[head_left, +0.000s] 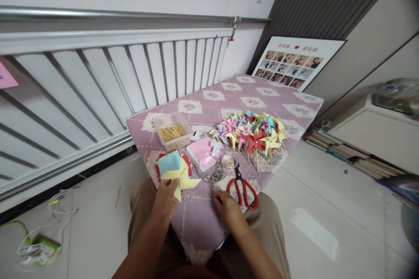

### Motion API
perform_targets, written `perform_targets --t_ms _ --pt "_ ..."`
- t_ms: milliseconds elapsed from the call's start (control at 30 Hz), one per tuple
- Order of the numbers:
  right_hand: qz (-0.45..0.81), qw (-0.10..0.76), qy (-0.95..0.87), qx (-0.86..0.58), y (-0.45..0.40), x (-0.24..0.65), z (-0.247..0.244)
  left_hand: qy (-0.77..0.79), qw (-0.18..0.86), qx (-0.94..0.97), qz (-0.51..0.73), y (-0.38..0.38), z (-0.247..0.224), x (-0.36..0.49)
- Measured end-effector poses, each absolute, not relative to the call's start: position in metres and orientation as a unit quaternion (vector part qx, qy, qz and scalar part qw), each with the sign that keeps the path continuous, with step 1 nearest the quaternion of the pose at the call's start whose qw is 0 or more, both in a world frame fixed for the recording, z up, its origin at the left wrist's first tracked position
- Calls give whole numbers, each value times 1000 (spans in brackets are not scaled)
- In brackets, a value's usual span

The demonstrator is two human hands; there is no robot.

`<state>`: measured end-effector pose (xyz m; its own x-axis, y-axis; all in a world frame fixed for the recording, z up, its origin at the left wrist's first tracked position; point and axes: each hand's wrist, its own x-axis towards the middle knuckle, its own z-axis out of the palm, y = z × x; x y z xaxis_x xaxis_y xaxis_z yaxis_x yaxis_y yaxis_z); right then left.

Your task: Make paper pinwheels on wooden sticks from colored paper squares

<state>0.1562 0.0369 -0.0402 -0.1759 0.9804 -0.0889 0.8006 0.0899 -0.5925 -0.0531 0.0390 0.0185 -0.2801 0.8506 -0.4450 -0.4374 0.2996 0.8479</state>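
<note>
A yellow paper pinwheel is pinched in my left hand, in front of a stack with a blue sheet on top. My right hand is closed over the cloth near the table's front corner; what its fingertips hold, if anything, is too small to make out. Just beyond it lies a heap of small metal pieces. Red-handled scissors rest to its right. Pink sheets and a small round dish of light pieces lie farther back.
A clear box of wooden sticks stands at the back left of the cloth-covered table. Many colourful pinwheels on sticks are piled at the right. A photo board leans behind, and a white radiator lines the wall.
</note>
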Motion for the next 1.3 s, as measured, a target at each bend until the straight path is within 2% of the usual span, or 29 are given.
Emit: perform_targets --t_ms 400,667,767,867,933,1100,1300 --pt "230 155 -745 -607 44 138 -50 519 607 171 577 39 21 -38" --pt "231 248 -749 -569 37 146 -52 529 594 226 561 41 30 -31" --pt "227 311 -719 -579 33 154 -34 545 573 261 553 40 36 -30" --pt "220 433 -670 -561 28 157 4 571 546 300 535 37 43 -29" --pt "202 483 -676 -518 25 152 32 583 526 332 523 35 46 -26" --pt "165 486 -722 -464 22 126 72 571 510 386 515 31 51 -17" --pt "176 475 -728 -462 25 115 71 502 539 400 545 25 58 -7"
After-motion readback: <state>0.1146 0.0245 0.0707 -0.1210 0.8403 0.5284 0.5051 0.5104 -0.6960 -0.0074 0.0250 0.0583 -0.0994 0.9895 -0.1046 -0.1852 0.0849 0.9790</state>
